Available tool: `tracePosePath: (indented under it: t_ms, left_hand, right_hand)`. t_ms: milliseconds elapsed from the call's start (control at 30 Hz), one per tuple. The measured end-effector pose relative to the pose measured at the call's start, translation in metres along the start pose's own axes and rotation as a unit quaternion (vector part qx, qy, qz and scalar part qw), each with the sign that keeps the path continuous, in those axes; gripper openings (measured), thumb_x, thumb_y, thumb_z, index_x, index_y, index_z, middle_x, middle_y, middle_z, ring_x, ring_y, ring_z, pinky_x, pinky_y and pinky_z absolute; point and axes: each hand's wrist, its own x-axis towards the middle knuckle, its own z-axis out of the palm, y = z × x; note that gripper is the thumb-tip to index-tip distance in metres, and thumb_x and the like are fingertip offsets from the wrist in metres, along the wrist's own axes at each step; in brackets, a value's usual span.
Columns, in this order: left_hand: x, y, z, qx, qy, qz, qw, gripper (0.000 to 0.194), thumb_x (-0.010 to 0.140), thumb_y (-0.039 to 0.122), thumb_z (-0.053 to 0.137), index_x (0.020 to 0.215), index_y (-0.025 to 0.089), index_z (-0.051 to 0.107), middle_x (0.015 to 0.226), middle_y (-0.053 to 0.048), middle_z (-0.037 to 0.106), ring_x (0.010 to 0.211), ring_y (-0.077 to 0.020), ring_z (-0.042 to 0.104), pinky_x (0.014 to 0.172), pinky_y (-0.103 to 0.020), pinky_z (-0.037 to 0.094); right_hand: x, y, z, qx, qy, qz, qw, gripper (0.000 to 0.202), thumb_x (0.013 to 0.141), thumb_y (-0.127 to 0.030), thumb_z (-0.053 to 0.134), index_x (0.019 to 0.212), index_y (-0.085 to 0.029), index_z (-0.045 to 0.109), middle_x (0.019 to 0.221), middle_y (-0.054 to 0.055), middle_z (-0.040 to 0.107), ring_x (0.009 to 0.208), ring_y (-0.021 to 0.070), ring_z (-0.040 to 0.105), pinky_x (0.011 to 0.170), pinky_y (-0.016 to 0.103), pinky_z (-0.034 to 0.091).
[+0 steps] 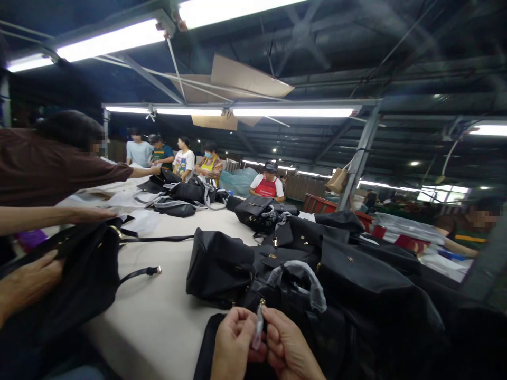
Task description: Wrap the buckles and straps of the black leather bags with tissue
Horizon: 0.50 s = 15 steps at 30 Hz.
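My left hand and my right hand meet at the bottom centre, both pinching a small strip wrapped in clear plastic with a gold metal bit at its top. It hangs from a black bag whose handle is wrapped in clear plastic. That bag lies in a pile of black bags directly in front of me. A dark strap or bag edge runs under my left wrist.
The bags lie on a long pale table. At the left a co-worker's hand rests on another black bag, and a person in a brown sleeve reaches across. Several people stand at the far end. More bags lie there.
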Motion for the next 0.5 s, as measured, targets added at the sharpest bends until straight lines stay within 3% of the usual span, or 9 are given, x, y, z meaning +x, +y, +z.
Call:
tracePosePath:
  t_ms: [100, 267, 367, 500]
  left_hand:
    - [0.004, 0.012, -0.005, -0.004, -0.011, -0.089, 0.996, 0.067, 0.061, 0.077, 0.061, 0.078, 0.012, 0.061, 0.060, -0.006, 0.067, 0.049, -0.0148, 0.063, 0.045, -0.023, 0.050]
    - [0.009, 0.024, -0.005, 0.059, -0.008, -0.112, 0.992, 0.074, 0.058, 0.083, 0.054, 0.076, 0.012, 0.060, 0.059, -0.009, 0.067, 0.047, -0.0168, 0.062, 0.044, -0.027, 0.051]
    - [0.010, 0.022, -0.002, 0.092, -0.019, -0.086, 0.992, 0.067, 0.063, 0.080, 0.050, 0.073, 0.014, 0.058, 0.057, -0.006, 0.064, 0.045, -0.0148, 0.059, 0.042, -0.025, 0.049]
    - [0.010, 0.015, 0.002, 0.132, 0.005, 0.003, 0.991, 0.046, 0.071, 0.065, 0.053, 0.068, 0.019, 0.053, 0.050, 0.003, 0.053, 0.037, -0.0106, 0.047, 0.035, -0.020, 0.038]
  right_hand:
    - [0.000, 0.000, -0.001, 0.027, -0.008, 0.006, 1.000, 0.067, 0.027, -0.062, 0.088, 0.061, -0.018, 0.050, 0.031, -0.017, 0.031, 0.028, -0.0029, 0.018, 0.029, 0.012, 0.010]
    - [0.003, 0.000, -0.009, 0.077, -0.029, 0.042, 0.996, 0.065, 0.025, -0.053, 0.092, 0.060, -0.018, 0.049, 0.030, -0.017, 0.032, 0.027, -0.0039, 0.017, 0.029, 0.011, 0.010]
    - [0.003, 0.000, -0.010, 0.076, -0.031, 0.044, 0.996, 0.065, 0.026, -0.052, 0.092, 0.059, -0.019, 0.047, 0.030, -0.016, 0.033, 0.027, -0.0038, 0.018, 0.030, 0.011, 0.010]
    - [0.001, 0.001, -0.007, 0.013, -0.022, 0.016, 1.000, 0.063, 0.030, -0.061, 0.087, 0.058, -0.018, 0.050, 0.031, -0.016, 0.032, 0.027, -0.0028, 0.018, 0.029, 0.012, 0.010]
